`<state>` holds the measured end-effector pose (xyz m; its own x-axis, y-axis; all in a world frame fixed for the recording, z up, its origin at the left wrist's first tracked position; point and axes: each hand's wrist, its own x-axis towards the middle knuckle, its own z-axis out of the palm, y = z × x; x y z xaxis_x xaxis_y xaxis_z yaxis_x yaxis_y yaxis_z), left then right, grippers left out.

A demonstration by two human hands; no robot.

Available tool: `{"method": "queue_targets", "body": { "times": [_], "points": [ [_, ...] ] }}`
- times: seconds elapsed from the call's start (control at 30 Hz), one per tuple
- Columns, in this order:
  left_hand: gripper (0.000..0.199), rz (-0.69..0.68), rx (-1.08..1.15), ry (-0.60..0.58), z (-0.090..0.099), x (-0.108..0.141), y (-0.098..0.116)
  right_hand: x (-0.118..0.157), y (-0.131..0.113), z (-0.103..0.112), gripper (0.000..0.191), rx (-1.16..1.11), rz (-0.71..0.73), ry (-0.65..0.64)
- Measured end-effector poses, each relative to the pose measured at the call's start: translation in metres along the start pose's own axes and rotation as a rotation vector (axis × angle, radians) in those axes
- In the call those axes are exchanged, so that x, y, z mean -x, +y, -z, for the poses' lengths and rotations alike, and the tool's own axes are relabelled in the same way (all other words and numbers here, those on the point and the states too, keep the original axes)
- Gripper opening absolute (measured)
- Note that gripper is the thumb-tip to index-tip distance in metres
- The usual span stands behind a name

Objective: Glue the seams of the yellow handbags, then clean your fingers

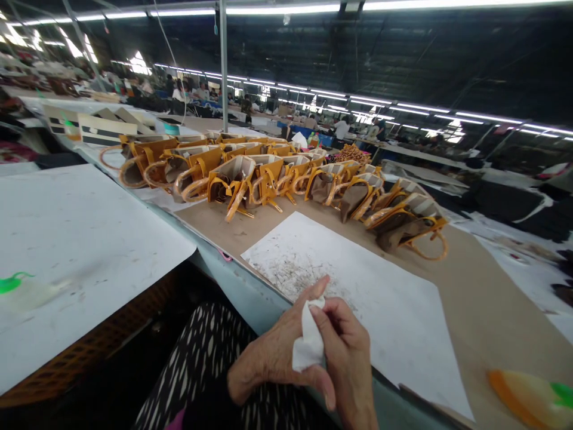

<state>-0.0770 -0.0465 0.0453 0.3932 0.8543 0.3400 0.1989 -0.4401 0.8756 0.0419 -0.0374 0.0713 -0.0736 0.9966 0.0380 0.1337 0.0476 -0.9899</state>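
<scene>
A small crumpled white cloth (310, 343) is pinched in the fingers of my right hand (351, 352). It presses against the palm side of my left hand (280, 343), whose fingers and thumb stretch out apart. Both hands are above the near edge of the table, over my lap. Just beyond them lies a white paper sheet (394, 304), with dark smudges and specks on its left part. Behind the sheet stand rows of mustard-yellow handbags (233, 170) with looped handles, some wrapped in clear film.
Brown paper (496, 304) covers the table under the bags. An orange-based bottle with a green cap (528, 394) lies at the lower right. To the left, a white-topped table (89, 221) holds a blurred green-capped bottle (27, 289). A metal pole (224, 71) rises behind the bags.
</scene>
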Motion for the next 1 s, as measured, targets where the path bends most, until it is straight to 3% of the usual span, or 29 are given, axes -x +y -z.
{"method": "queue_targets", "body": {
  "times": [0.17,0.37,0.57,0.67,0.8,0.9,1.0],
  "points": [
    [0.132,-0.015,0.078,0.047,-0.002,0.000,-0.002,-0.008,-0.006,0.003,0.025,-0.015,0.036,0.068],
    [0.136,0.085,0.023,-0.014,0.004,0.008,-0.003,0.002,-0.002,0.002,0.027,-0.077,-0.053,-0.110],
    [0.150,0.178,0.054,-0.033,0.002,0.008,0.003,-0.023,-0.002,0.030,0.028,-0.081,-0.019,0.124],
    [0.152,0.152,0.135,0.001,0.005,0.009,0.001,-0.027,0.001,0.049,0.026,-0.088,0.023,0.198],
    [0.150,0.131,0.211,0.008,0.007,0.009,0.000,-0.024,0.006,0.064,0.023,-0.149,0.017,0.167],
    [0.150,0.119,0.232,0.018,0.005,0.008,0.000,-0.017,0.002,0.056,0.024,-0.166,-0.002,0.042],
    [0.149,0.048,0.289,0.028,0.001,0.006,-0.004,-0.008,-0.007,0.031,0.023,-0.136,-0.008,-0.006]
  ]
}}
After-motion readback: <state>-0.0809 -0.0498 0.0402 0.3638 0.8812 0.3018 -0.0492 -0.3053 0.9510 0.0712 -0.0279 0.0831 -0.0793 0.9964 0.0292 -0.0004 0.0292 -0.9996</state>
